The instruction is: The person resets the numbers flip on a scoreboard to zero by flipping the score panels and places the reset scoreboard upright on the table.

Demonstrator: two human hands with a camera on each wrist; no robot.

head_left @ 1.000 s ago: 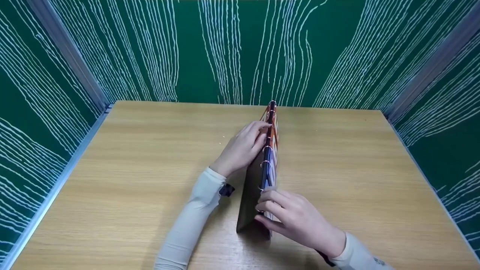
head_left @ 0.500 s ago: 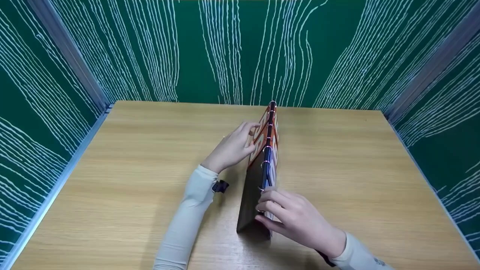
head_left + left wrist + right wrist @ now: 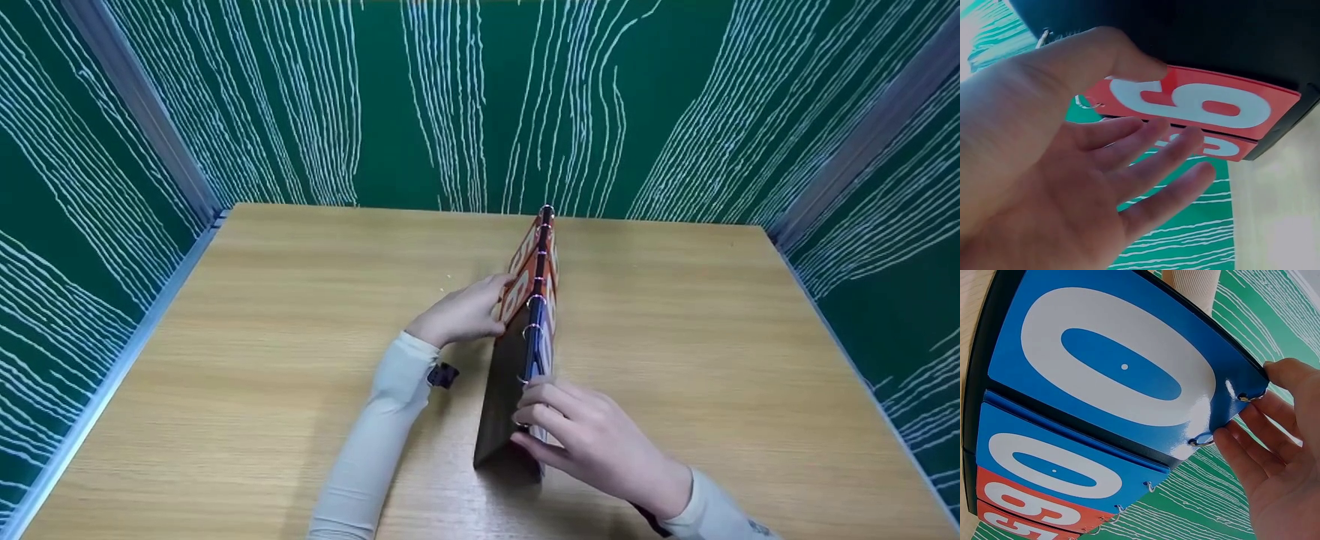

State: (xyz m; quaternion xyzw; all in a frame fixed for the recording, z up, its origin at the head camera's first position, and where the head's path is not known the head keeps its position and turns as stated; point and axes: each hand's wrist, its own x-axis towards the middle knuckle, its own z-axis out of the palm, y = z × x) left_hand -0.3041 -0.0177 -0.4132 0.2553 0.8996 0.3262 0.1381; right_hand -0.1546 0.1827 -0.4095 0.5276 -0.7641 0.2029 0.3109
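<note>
A black A-frame flip scoreboard (image 3: pixel 504 409) stands on the table, its ringed spine running away from me. On its left face, red number cards (image 3: pixel 1230 104) hang at the far end. My left hand (image 3: pixel 461 311) is beside these cards; in the left wrist view its thumb is at a red card's edge and the fingers reach out fairly straight below. My right hand (image 3: pixel 592 442) pinches the near end of the scoreboard's top edge by the rings. In the right wrist view, a large blue 0 card (image 3: pixel 1123 354) faces out, with smaller blue and red cards beyond.
The scoreboard stands on a light wooden table (image 3: pixel 300 300). Green walls (image 3: pixel 667 97) with white wavy lines rise at the back and sides. A small black device (image 3: pixel 442 375) sits at the left wrist.
My left hand has left the scoreboard's spine and moved down along its left face, where red cards now show. My right hand has kept its place.
</note>
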